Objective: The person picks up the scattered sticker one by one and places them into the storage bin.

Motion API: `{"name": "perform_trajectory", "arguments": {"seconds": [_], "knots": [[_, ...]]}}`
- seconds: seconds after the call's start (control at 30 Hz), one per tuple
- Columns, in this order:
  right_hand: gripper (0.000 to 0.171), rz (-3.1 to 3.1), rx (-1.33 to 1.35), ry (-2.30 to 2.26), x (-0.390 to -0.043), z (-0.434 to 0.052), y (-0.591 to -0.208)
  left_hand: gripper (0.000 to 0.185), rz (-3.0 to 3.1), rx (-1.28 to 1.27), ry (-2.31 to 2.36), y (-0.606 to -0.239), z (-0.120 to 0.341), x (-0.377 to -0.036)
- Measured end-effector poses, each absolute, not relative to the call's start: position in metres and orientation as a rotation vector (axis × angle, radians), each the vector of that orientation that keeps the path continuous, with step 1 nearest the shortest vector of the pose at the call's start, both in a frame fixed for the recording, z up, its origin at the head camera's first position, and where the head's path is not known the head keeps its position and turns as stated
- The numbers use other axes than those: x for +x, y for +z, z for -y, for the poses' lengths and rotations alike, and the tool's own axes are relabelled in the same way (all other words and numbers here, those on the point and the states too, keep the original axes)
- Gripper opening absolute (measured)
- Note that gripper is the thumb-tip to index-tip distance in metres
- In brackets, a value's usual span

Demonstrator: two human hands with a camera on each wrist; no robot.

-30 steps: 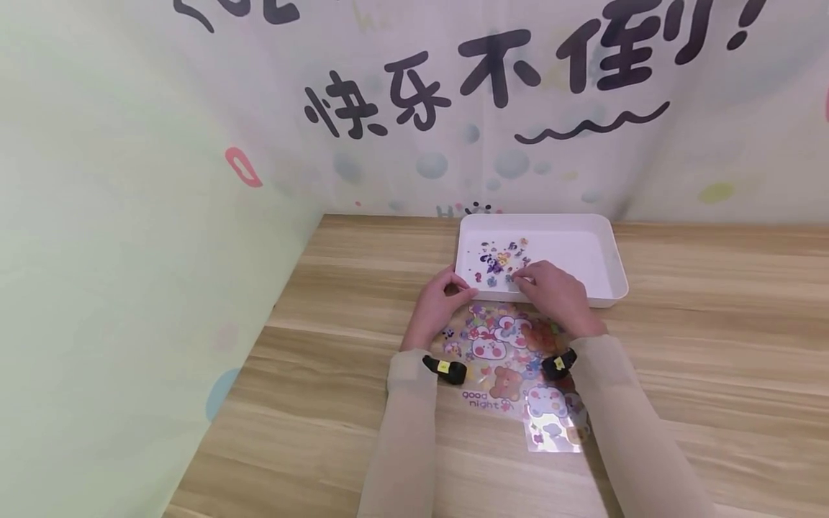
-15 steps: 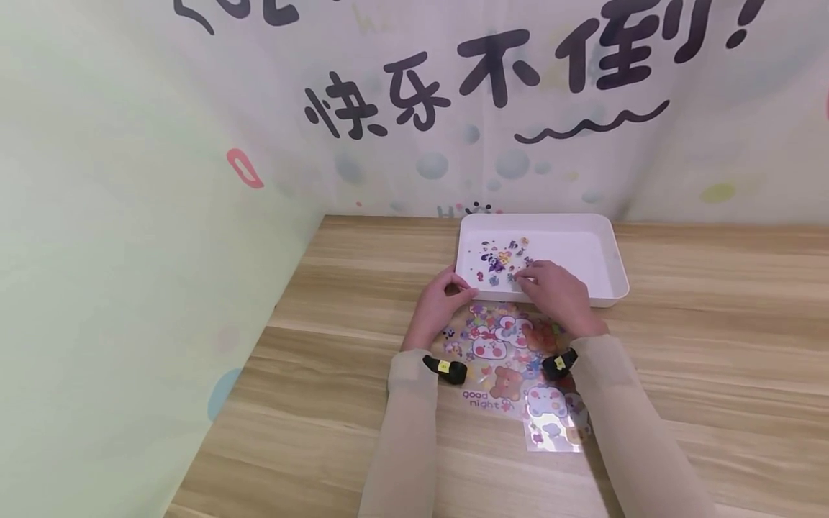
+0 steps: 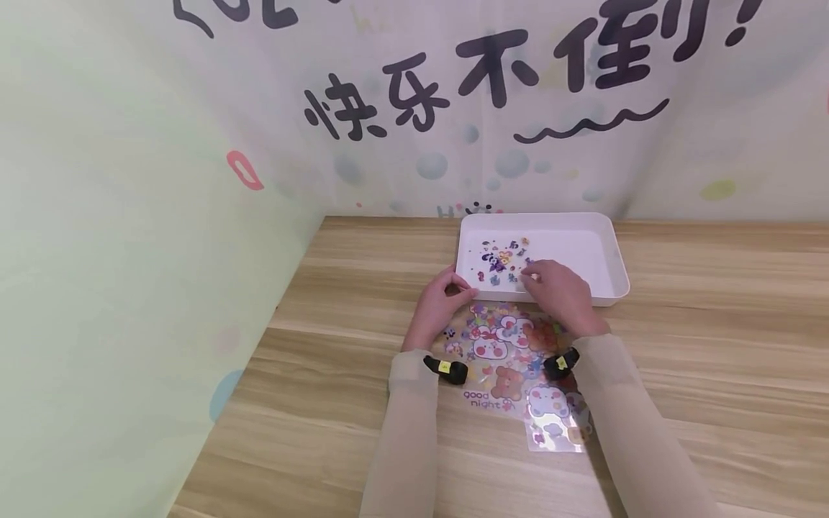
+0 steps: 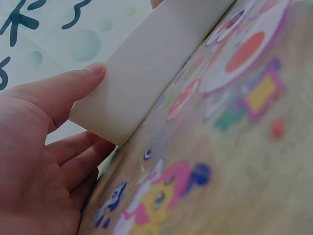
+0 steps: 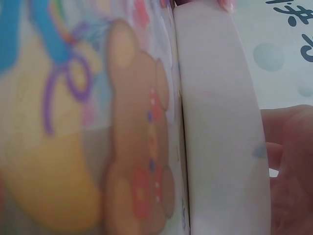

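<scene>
Working at a wood-grain table (image 3: 324, 403); clock directions taken around the tray, with twelve at the far side.

Tray: white, shallow, rectangular with rounded corners, probably plastic (image 3: 583, 259). The small, flat, multicoloured pieces (image 3: 497, 263) lie inside it, toward nine o'clock: a dense purple-and-yellow clump, others scattered loosely around. Too small for us to count or identify singly.

Left hand (image 3: 437, 309): at eight o'clock, grasping the tray's near corner, thumb on the wall's rim, fingers lower down by the corner. We judge it a steadying hold.

Right hand (image 3: 560, 291): reaches in over the near rim from five o'clock, thumb and finger close together, just beside the nearest pieces. We cannot tell whether anything is between the tips.

At six o'clock, just outside the tray: a clear plastic sheet printed with cartoon rabbits and brown bears (image 3: 508, 383), lying flat on the table, partly under the wrists.

Progress: we judge the handling of pieces under way, not finished. Done: pieces are in the tray. Left, as we read it: the scattered ones around the clump; no final arrangement shows.
</scene>
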State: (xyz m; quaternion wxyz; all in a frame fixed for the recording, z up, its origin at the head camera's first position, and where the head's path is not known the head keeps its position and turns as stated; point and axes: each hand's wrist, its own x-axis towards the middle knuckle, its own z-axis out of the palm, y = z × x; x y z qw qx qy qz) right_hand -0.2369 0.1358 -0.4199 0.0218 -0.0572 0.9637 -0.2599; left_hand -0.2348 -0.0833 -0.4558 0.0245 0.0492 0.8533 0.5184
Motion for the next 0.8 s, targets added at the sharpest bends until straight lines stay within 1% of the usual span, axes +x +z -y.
{"name": "perform_trajectory", "arguments": {"seconds": [0.27,0.57,0.8], "knots": [[0.034,-2.968,-0.155,-0.878,-0.236,-0.139,-0.419,0.02,-2.625,0.176,1.636,-0.456,0.084,-0.234],[0.03,-2.998,-0.102,-1.143,-0.237,-0.139,-0.419,0.021,-2.633,0.179,1.622,-0.458,0.087,-0.236],[0.028,-3.1,-0.192,-1.145,-0.223,-0.148,-0.401,0.021,-2.639,0.189,1.606,-0.458,0.085,-0.237]]}}
